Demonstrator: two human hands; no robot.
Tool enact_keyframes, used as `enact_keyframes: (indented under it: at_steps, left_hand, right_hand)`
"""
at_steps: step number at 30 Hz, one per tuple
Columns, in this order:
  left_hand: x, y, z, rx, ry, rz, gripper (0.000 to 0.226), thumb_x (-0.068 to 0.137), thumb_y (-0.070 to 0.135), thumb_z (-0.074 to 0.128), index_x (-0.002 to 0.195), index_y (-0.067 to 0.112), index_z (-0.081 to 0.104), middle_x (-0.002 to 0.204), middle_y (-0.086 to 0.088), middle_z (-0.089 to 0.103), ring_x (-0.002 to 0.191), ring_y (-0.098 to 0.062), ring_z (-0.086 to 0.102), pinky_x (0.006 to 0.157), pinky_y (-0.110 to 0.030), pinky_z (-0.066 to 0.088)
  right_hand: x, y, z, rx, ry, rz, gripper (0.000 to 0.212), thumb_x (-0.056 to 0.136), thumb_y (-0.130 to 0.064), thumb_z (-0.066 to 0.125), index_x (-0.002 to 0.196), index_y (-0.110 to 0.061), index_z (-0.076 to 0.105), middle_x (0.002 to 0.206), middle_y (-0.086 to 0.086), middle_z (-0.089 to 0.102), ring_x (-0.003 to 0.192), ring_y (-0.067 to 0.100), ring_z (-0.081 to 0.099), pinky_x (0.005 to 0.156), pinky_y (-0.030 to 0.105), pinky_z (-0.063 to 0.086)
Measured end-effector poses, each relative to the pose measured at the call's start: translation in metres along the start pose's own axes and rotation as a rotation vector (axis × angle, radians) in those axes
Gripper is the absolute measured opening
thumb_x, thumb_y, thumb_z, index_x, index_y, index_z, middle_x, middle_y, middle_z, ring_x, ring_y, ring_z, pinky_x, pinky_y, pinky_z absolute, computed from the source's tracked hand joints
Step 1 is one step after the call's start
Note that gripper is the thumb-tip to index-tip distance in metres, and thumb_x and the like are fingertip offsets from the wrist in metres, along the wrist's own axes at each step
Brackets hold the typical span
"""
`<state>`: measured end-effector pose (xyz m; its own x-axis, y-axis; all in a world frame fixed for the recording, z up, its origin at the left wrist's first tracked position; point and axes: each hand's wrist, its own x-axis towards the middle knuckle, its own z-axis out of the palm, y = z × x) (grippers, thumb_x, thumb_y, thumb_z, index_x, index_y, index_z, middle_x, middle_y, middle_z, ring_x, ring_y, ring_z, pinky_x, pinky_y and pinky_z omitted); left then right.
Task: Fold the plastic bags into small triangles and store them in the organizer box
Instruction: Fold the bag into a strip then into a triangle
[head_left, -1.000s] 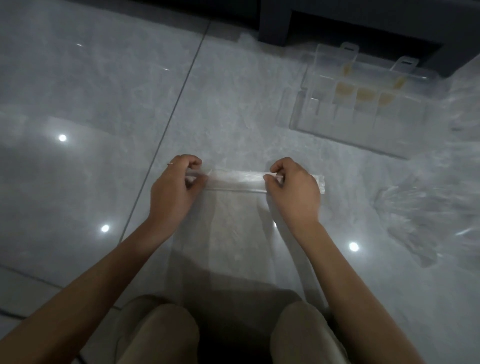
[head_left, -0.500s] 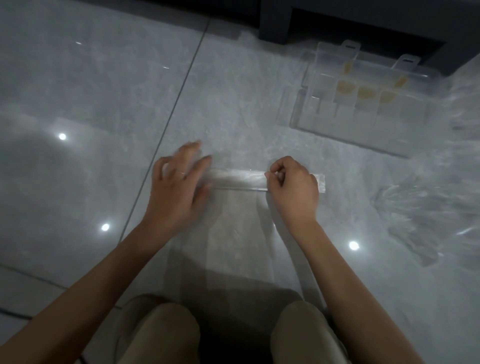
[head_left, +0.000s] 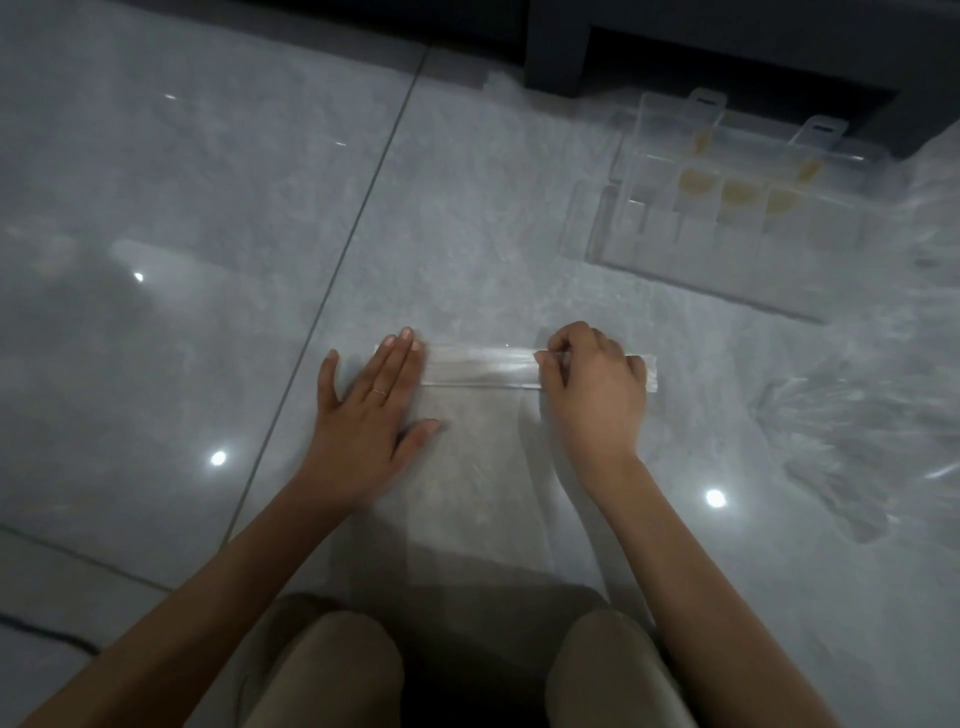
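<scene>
Just one view here: head-mounted, wide-angle, looking forward and steeply down at the tiled floor (head_left: 182, 182). It's pretty close in, with knees (head_left: 332, 670) at the bottom edge, left hand (head_left: 363, 421) and right hand (head_left: 597, 395) mid-frame, and organizer box (head_left: 727, 228) top right.

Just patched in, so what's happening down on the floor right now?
A person kneeling on the tiled floor is folding a clear plastic bag. Its far edge is folded into a narrow band. The left hand presses flat on the band's left end, and the right hand pinches it near the right end. No triangle is formed yet. The open organizer box sits beyond, to the right, with yellowish pieces in several compartments. A heap of loose bags lies at the right.
</scene>
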<state>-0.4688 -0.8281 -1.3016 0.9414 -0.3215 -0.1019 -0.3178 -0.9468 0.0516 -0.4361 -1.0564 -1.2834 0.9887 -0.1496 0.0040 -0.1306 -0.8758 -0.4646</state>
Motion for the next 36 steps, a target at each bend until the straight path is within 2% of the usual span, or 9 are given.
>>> enact_keyframes:
  at_steps: [4,6,8,11,13,17,21,31,36]
  left_hand:
    - [0.000,0.004,0.001,0.012,0.018,-0.026,0.073,0.099,0.057,0.014,0.151,0.009,0.028,0.158,-0.008,0.024,0.145,-0.016,0.021,0.114,-0.057,0.008]
    - [0.000,0.004,0.002,0.017,0.021,-0.009,0.069,0.097,0.053,0.021,0.151,0.010,0.026,0.158,-0.008,0.024,0.145,-0.015,0.018,0.114,-0.056,0.002]
    - [0.000,0.002,0.004,0.029,0.017,-0.004,0.069,0.093,0.045,0.029,0.151,0.009,0.027,0.157,-0.009,0.025,0.145,-0.015,0.015,0.114,-0.051,-0.007]
    - [-0.001,0.000,0.006,0.005,0.023,-0.006,0.069,0.090,0.040,0.033,0.151,0.008,0.023,0.158,-0.009,0.024,0.145,-0.016,0.016,0.114,-0.051,-0.010]
    - [0.000,0.000,0.006,-0.013,0.032,0.005,0.070,0.090,0.039,0.033,0.151,0.008,0.020,0.158,-0.009,0.022,0.145,-0.017,0.017,0.113,-0.055,-0.005]
    - [0.001,0.003,0.002,-0.021,0.012,-0.033,0.067,0.096,0.047,0.025,0.152,0.012,0.019,0.159,-0.005,0.019,0.146,-0.014,0.015,0.113,-0.056,-0.003]
    - [0.001,0.004,0.002,-0.028,-0.020,-0.077,0.071,0.096,0.059,0.019,0.154,0.017,0.019,0.161,0.001,0.016,0.147,-0.010,0.011,0.113,-0.053,-0.010]
    - [-0.001,0.005,0.003,-0.067,0.008,-0.091,0.075,0.095,0.060,0.021,0.154,0.014,0.017,0.161,-0.003,0.012,0.148,-0.012,0.009,0.115,-0.054,-0.010]
    - [-0.012,0.010,-0.005,-0.082,0.064,0.021,0.070,0.093,0.045,0.035,0.154,0.016,0.016,0.162,-0.003,0.007,0.149,-0.012,0.003,0.114,-0.057,-0.005]
  right_hand:
    - [-0.011,-0.031,-0.002,-0.069,0.162,-0.200,0.032,0.092,-0.037,0.051,0.112,-0.014,0.062,0.110,0.009,0.060,0.097,0.025,0.051,0.082,0.034,0.030]
    - [-0.020,-0.055,0.006,-0.007,0.044,-0.380,0.046,0.095,-0.037,0.038,0.128,-0.011,0.058,0.129,0.010,0.059,0.117,0.025,0.051,0.100,0.035,0.030]
    - [-0.029,-0.073,0.021,-0.051,-0.137,-0.470,0.058,0.098,-0.041,0.026,0.141,-0.007,0.046,0.147,0.010,0.045,0.137,0.024,0.039,0.116,0.034,0.017]
    - [-0.038,-0.075,0.044,-0.062,-0.329,-0.432,0.070,0.099,-0.050,0.006,0.151,-0.007,0.025,0.158,0.010,0.023,0.148,0.020,0.016,0.121,0.033,0.002]
    - [-0.041,-0.067,0.052,-0.106,-0.341,-0.420,0.072,0.099,-0.051,0.000,0.150,-0.006,0.024,0.158,0.010,0.025,0.147,0.019,0.019,0.122,0.034,0.006]
    - [-0.039,-0.045,0.052,-0.137,-0.242,-0.411,0.063,0.099,-0.044,0.023,0.146,-0.005,0.037,0.153,0.011,0.036,0.141,0.021,0.035,0.116,0.035,0.018]
    - [-0.037,-0.017,0.039,-0.149,-0.181,-0.335,0.061,0.097,-0.040,0.028,0.149,-0.010,0.033,0.156,0.006,0.032,0.143,0.019,0.032,0.117,0.035,0.016]
    - [-0.036,0.015,0.017,-0.182,-0.078,-0.193,0.058,0.099,-0.036,0.025,0.147,-0.007,0.037,0.153,0.009,0.037,0.139,0.023,0.038,0.113,0.036,0.017]
    - [-0.014,0.012,-0.001,-0.012,0.107,-0.095,0.046,0.093,-0.020,0.043,0.137,-0.006,0.049,0.112,0.011,0.066,0.103,0.027,0.060,0.096,0.031,0.031]
